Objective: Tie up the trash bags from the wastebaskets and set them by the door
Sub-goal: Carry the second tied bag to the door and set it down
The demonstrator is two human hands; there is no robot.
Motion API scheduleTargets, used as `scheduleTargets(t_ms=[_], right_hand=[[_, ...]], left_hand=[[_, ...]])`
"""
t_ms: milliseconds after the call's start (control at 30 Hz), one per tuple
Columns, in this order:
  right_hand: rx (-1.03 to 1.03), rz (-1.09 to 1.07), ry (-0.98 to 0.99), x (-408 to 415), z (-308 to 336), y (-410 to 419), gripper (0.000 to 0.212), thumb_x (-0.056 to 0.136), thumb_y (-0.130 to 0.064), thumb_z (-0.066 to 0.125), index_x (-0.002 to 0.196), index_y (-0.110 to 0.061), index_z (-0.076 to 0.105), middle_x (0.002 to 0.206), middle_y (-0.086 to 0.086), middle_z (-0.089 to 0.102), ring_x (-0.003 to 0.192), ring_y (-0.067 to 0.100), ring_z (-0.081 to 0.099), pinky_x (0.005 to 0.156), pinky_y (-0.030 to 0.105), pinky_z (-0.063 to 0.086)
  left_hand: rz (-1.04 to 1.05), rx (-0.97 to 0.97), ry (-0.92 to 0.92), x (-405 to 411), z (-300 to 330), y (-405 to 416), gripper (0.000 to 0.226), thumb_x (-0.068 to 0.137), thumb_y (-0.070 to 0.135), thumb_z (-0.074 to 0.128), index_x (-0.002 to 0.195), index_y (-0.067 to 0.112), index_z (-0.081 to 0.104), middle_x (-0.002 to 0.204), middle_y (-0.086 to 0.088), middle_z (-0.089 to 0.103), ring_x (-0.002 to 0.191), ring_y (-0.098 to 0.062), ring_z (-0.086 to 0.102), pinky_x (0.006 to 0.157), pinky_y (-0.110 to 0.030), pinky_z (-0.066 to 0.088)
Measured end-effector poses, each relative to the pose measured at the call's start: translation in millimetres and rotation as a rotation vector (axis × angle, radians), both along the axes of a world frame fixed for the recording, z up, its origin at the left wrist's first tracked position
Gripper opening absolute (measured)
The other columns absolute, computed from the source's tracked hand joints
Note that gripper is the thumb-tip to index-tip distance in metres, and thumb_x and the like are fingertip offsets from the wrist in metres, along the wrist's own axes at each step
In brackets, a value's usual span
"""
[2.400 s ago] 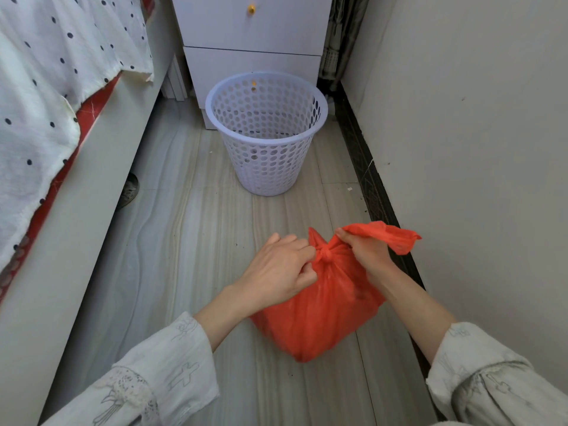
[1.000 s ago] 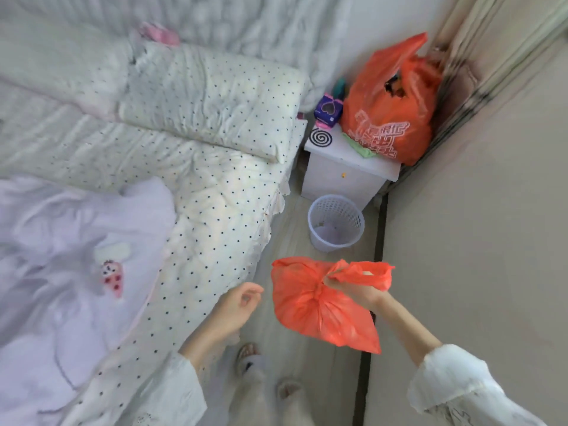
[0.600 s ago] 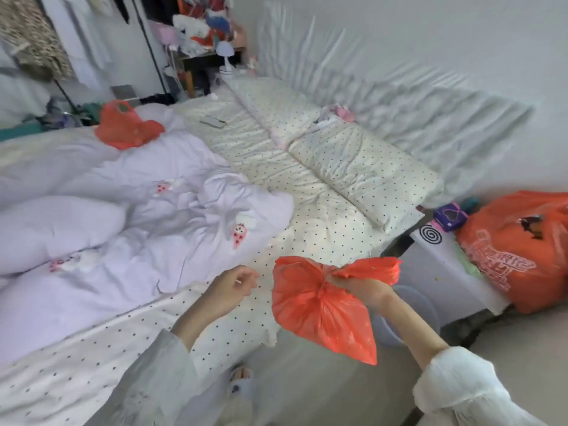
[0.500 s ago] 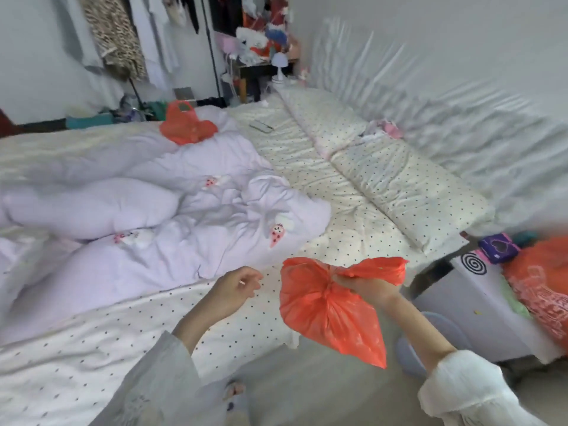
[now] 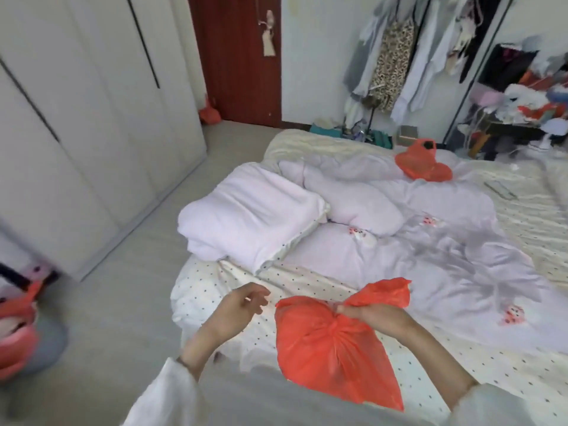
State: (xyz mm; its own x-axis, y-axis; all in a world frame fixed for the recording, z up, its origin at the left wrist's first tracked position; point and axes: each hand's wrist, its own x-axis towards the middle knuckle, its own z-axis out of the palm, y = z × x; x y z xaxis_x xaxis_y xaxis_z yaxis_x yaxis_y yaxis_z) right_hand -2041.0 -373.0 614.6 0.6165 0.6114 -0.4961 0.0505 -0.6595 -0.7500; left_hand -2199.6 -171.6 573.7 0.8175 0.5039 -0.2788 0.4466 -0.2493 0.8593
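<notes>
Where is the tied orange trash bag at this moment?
In the head view the tied orange trash bag hangs low at centre, gripped at its knot by the right hand, over the near edge of the bed.

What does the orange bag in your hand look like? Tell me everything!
The orange bag is thin, crinkly plastic, bright orange-red, bulging a bit. Its top is twisted into a knot, with a loose flap sticking up past it. The right hand grips it at the knot, so it hangs in the air in front of the bed. The left hand is beside it, not touching.
</notes>
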Motion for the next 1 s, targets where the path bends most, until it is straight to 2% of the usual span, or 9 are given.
scheduleTargets(t_ms=[67, 167, 267, 333, 467, 600, 700, 833, 1000], right_hand=[[-0.014, 0.069, 0.036, -26, -2, 64, 0.033, 0.087, -0.032, 0.059, 0.113, -0.013, 0.065, 0.109, 0.001, 0.065, 0.097, 0.008, 0.058, 0.055, -0.003, 0.035], [0.022, 0.150, 0.115, -70, -11, 158, 0.011, 0.087, -0.027, 0.060, 0.094, -0.022, 0.066, 0.084, -0.012, 0.061, 0.076, 0.001, 0.057, 0.049, -0.005, 0.036], [0.031, 0.209, 0.160, -103, -26, 242, 0.026, 0.081, -0.037, 0.065, 0.093, -0.016, 0.072, 0.095, -0.004, 0.071, 0.092, 0.011, 0.066, 0.073, 0.009, 0.050], [0.037, 0.232, 0.201, -121, -30, 295, 0.035, 0.075, -0.045, 0.069, 0.099, -0.019, 0.072, 0.102, -0.005, 0.071, 0.093, 0.007, 0.065, 0.075, 0.016, 0.048], [0.085, 0.322, 0.215, -150, -31, 397, 0.032, 0.076, -0.038, 0.070, 0.099, -0.015, 0.072, 0.103, 0.000, 0.072, 0.098, 0.016, 0.066, 0.092, 0.030, 0.050], [0.190, 0.390, 0.232, -163, -37, 502, 0.029, 0.081, -0.022, 0.067, 0.101, -0.001, 0.067, 0.093, 0.003, 0.071, 0.088, 0.014, 0.066, 0.074, 0.024, 0.049], [0.214, 0.424, 0.312, -162, -44, 581, 0.015, 0.085, -0.017, 0.062, 0.093, -0.006, 0.069, 0.082, -0.003, 0.071, 0.078, 0.008, 0.064, 0.069, 0.021, 0.046], [0.227, 0.371, 0.388, -145, -47, 681, 0.014, 0.086, -0.015, 0.060, 0.076, -0.014, 0.070, 0.067, -0.008, 0.073, 0.060, 0.003, 0.063, 0.053, 0.012, 0.044], [0.220, 0.343, 0.425, -112, -38, 788, 0.016, 0.088, -0.023, 0.057, 0.079, -0.018, 0.069, 0.061, -0.013, 0.072, 0.056, 0.000, 0.061, 0.057, 0.015, 0.041]], left_hand=[[0.090, 0.020, 0.001, -43, -1, 52, 0.025, 0.093, 0.011, 0.042, 0.084, 0.029, 0.057, 0.083, 0.002, 0.063, 0.063, -0.001, 0.060, 0.055, -0.005, 0.042], [0.223, 0.039, -0.005, -105, -1, 122, 0.024, 0.094, 0.006, 0.040, 0.086, 0.020, 0.057, 0.079, 0.000, 0.060, 0.058, 0.003, 0.060, 0.054, -0.004, 0.041], [0.318, 0.061, 0.012, -156, -2, 181, 0.024, 0.095, 0.008, 0.039, 0.087, 0.021, 0.057, 0.079, 0.001, 0.061, 0.063, -0.001, 0.059, 0.055, -0.004, 0.041], [0.372, 0.062, -0.001, -183, -5, 216, 0.029, 0.095, 0.009, 0.039, 0.081, 0.028, 0.056, 0.077, 0.004, 0.061, 0.060, 0.004, 0.058, 0.058, -0.005, 0.042], [0.472, 0.047, -0.004, -221, -13, 283, 0.031, 0.095, 0.010, 0.040, 0.080, 0.032, 0.057, 0.079, 0.003, 0.062, 0.059, 0.008, 0.055, 0.073, -0.025, 0.045], [0.547, 0.000, -0.017, -238, -20, 359, 0.026, 0.095, 0.010, 0.039, 0.085, 0.023, 0.058, 0.077, 0.001, 0.062, 0.064, -0.007, 0.058, 0.061, -0.018, 0.045], [0.590, 0.010, -0.022, -240, -22, 429, 0.020, 0.096, 0.010, 0.037, 0.094, 0.014, 0.056, 0.077, 0.002, 0.060, 0.055, 0.005, 0.059, 0.054, -0.005, 0.042], [0.617, -0.019, -0.014, -230, -16, 526, 0.024, 0.096, 0.010, 0.037, 0.086, 0.024, 0.055, 0.078, 0.003, 0.061, 0.054, 0.009, 0.058, 0.055, -0.010, 0.041], [0.604, -0.037, -0.010, -205, 2, 639, 0.025, 0.096, 0.012, 0.037, 0.086, 0.025, 0.056, 0.079, 0.004, 0.061, 0.061, 0.002, 0.060, 0.059, -0.011, 0.042]])
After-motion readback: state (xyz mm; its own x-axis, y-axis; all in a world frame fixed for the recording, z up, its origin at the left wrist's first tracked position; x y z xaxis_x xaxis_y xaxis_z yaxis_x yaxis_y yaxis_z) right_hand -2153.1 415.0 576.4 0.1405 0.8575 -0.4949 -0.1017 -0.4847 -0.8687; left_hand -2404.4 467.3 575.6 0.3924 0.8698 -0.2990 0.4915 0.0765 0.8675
